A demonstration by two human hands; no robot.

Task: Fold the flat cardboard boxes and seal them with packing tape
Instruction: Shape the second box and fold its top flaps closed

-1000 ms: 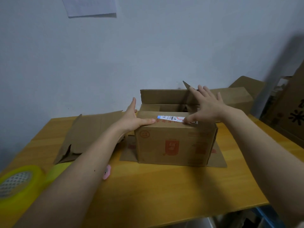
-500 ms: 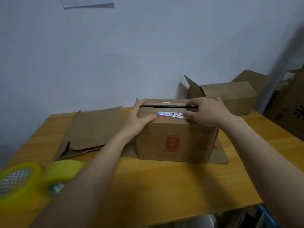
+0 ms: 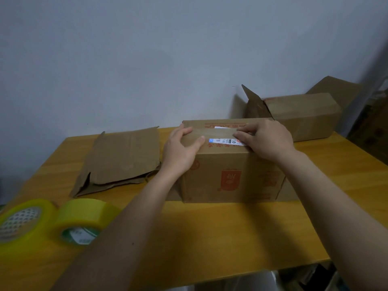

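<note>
A brown cardboard box (image 3: 228,177) with a red print stands in the middle of the wooden table (image 3: 220,232), its top flaps folded down and meeting. My left hand (image 3: 180,150) clasps the box's top left corner, thumb on the near flap. My right hand (image 3: 266,139) lies flat on the top flaps at the right, partly covering a white label (image 3: 222,141). Two rolls of yellowish packing tape (image 3: 79,219) (image 3: 19,225) sit at the table's near left. A flat cardboard box (image 3: 121,160) lies to the left.
Another cardboard box (image 3: 302,114) with one flap standing up sits at the back right against the wall. More cardboard (image 3: 373,127) leans at the far right edge. The table's front edge runs along the bottom right.
The far flap has come down and the dark gap between the top flaps has closed. My left hand slid onto the box's corner. My right hand has shifted slightly along the top.
</note>
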